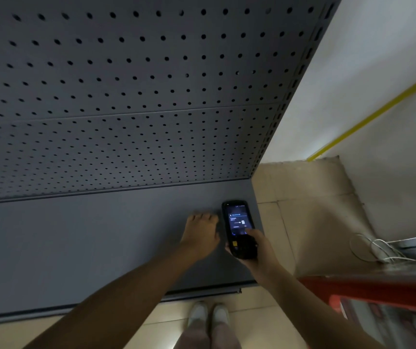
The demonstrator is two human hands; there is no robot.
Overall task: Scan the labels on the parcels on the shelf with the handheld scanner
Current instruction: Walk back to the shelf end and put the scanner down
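Note:
A black handheld scanner point(238, 224) with a lit screen is held upright over the right end of the grey shelf point(88, 248). My right hand point(259, 250) grips its lower half, and the thumb touches the bottom of the screen. My left hand point(200, 234) hovers just left of the scanner, back up, fingers curled downward and holding nothing. No parcels or labels show anywhere on the shelf.
A grey pegboard back panel point(131, 96) rises behind the shelf. Tan floor tiles point(310, 217) lie to the right, beside a white wall with a yellow strip point(368, 119). A red object point(378, 290) and white cables point(380, 250) sit at lower right. My shoes point(209, 314) stand below the shelf edge.

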